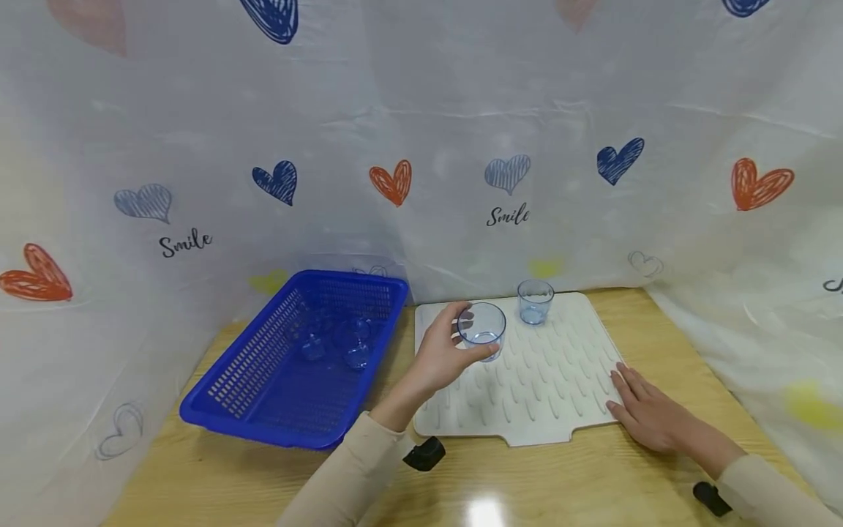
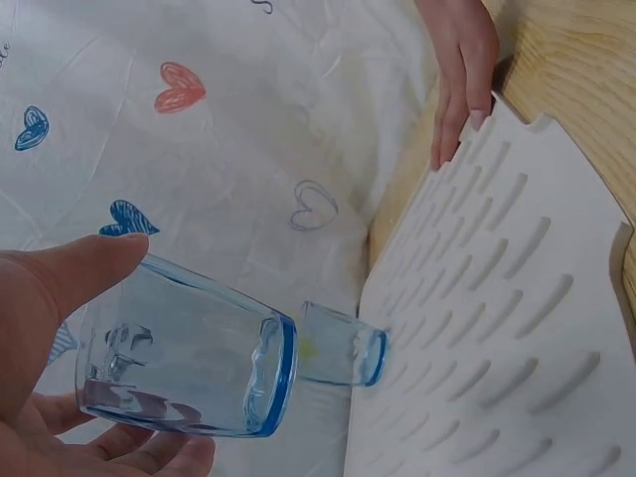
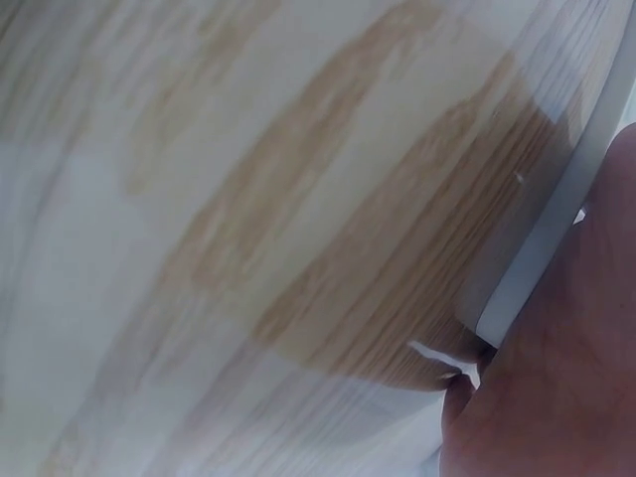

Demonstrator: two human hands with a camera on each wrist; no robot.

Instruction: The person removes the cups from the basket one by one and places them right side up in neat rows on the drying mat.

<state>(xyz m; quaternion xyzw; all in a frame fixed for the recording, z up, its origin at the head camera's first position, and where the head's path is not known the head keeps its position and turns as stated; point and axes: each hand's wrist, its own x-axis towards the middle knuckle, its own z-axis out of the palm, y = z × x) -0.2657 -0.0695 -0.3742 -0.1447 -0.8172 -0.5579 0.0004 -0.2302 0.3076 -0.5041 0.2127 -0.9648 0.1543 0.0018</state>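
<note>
My left hand (image 1: 440, 355) holds a clear blue-tinted drinking glass (image 1: 484, 326) by its side, above the white ridged drying board (image 1: 540, 384). In the left wrist view the thumb lies on one side of this glass (image 2: 189, 358) and the fingers on the other. Another glass (image 1: 535, 304) of the same kind stands upright at the board's far edge. My right hand (image 1: 648, 413) rests with straight fingers at the board's right edge. The right wrist view shows that hand (image 3: 566, 358) beside the board's rim (image 3: 542, 243).
Left of the board, a blue plastic basket (image 1: 290, 437) contains several glasses (image 1: 358, 353), partly hard to make out. Everything stands on a wooden table (image 1: 263, 476). A white sheet (image 1: 448, 168) printed with hearts hangs behind and at both sides.
</note>
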